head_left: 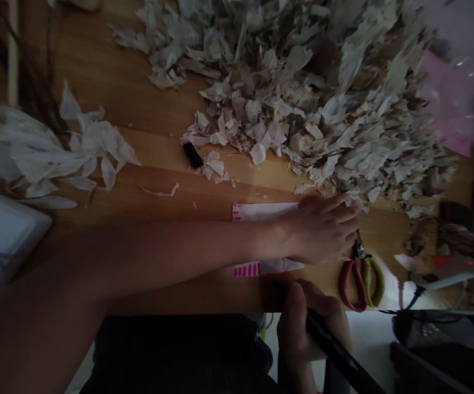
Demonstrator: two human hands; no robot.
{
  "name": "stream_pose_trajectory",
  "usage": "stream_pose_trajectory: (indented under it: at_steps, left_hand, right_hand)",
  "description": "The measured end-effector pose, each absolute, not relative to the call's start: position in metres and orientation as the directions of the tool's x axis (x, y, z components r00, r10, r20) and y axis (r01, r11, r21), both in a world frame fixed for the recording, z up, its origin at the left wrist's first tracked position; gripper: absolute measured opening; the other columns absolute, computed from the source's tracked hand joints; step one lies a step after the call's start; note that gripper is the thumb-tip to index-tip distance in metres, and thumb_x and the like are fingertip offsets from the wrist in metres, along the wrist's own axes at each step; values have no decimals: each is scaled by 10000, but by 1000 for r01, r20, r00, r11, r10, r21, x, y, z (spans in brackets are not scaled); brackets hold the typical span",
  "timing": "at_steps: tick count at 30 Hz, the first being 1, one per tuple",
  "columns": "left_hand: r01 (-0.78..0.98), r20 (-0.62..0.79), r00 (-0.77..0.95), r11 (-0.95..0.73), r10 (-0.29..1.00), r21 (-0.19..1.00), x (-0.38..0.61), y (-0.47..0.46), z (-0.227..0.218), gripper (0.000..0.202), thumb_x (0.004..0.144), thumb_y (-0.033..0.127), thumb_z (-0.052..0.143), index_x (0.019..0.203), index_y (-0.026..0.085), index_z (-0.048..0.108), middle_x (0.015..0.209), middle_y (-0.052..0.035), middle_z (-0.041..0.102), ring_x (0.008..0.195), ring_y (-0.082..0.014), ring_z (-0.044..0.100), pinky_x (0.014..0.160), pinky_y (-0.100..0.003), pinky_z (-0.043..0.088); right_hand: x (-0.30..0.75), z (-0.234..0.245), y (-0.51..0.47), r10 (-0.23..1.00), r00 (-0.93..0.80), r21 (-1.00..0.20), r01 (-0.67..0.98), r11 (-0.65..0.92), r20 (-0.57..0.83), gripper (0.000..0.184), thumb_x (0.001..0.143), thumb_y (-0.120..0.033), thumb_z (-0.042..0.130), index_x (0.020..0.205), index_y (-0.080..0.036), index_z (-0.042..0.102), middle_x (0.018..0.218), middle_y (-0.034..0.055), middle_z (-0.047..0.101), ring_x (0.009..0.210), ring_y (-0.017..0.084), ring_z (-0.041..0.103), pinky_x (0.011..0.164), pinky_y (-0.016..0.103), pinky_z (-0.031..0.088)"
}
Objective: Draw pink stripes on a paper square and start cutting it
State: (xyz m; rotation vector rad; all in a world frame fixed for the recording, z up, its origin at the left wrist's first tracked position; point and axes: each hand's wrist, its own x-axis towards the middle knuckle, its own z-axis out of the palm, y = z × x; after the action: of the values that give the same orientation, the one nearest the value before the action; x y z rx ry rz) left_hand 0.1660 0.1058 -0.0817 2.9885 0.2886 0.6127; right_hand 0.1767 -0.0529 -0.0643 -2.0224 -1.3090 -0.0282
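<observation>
Mostly white, pink-striped paper (267, 211)

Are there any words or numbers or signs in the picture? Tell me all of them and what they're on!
None that can be read.
White paper: pink strokes, no letters I can make out.
Black marker: no readable lettering.
Pale marks on the dark item at lower right: too blurred to read.

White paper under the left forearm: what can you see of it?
The white paper looks thin, lying on the wooden table. Bold pink bars line its near edge at the left; smaller pink marks sit at its far-left corner. The left hand and forearm hide its middle; any contact is unclear.
</observation>
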Motion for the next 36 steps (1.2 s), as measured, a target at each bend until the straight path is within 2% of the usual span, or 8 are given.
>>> stream_pose_trajectory:
  at_steps: [3,7,15,22,27,31,36]
  left_hand:
    - [169,383,900,-976,209,135,167,106,-83,474,1022,377,316,1291,174,650,1391,-72,623,1377,-250,478,1201,-456,273]
    - [159,397,893,-973,213,165,168,105,-85,509,1027,427,303,1283,163,655,1387,-89,624,1376,-263,475,1195,-465,252]
    - [162,387,896,-972,218,172,169,104,-86,461,1023,388,350,1287,164,655,1383,-86,624,1385,-255,467,1197,-456,237]
    - [122,362,915,-976,181,178,166,106,-81,463,1035,295,319,1317,98,629,1400,-123,605,1395,-276,453,1205,-458,227]
    - [101,356,922,-983,149,151,165,107,-78,464,1013,179,290,1313,109,638,1386,-101,621,1399,-268,459,1204,-466,260]
    - [97,392,909,-985,146,141,165,106,-79,474,1010,169,277,1279,98,661,1356,-101,644,1375,-275,488,1190,-471,291]
    - [109,402,900,-980,168,167,166,106,-80,447,1007,179,313,1266,102,669,1357,-100,645,1369,-265,497,1193,-468,289]
  right_hand:
    - [178,-65,-47,802,395,-485,861,-154,448,230,875,-261,683,671,-191,603,579,-22,656,440,113,557,446,221,420]
    - [176,-65,-44,814,408,-428,876,-222,413,298,923,-310,633,657,-185,583,527,-31,597,411,97,516,420,202,373]
    - [177,-65,-46,827,342,-316,925,-211,447,306,965,-352,598,703,-195,583,588,-31,646,437,96,531,459,204,387]
    - [175,-67,-46,823,328,-301,932,-202,464,276,965,-361,588,733,-212,591,611,-29,676,454,124,587,456,229,396]
    - [174,-67,-42,825,294,-269,946,-179,484,271,953,-370,602,727,-223,581,578,-31,666,416,141,580,453,246,415]
    - [172,-66,-39,811,323,-325,929,-175,488,256,926,-319,644,704,-216,571,599,-25,688,431,128,605,474,223,436]
    - [170,-64,-37,794,325,-311,933,-180,514,275,930,-345,647,701,-213,573,595,-25,692,442,130,626,471,213,442]
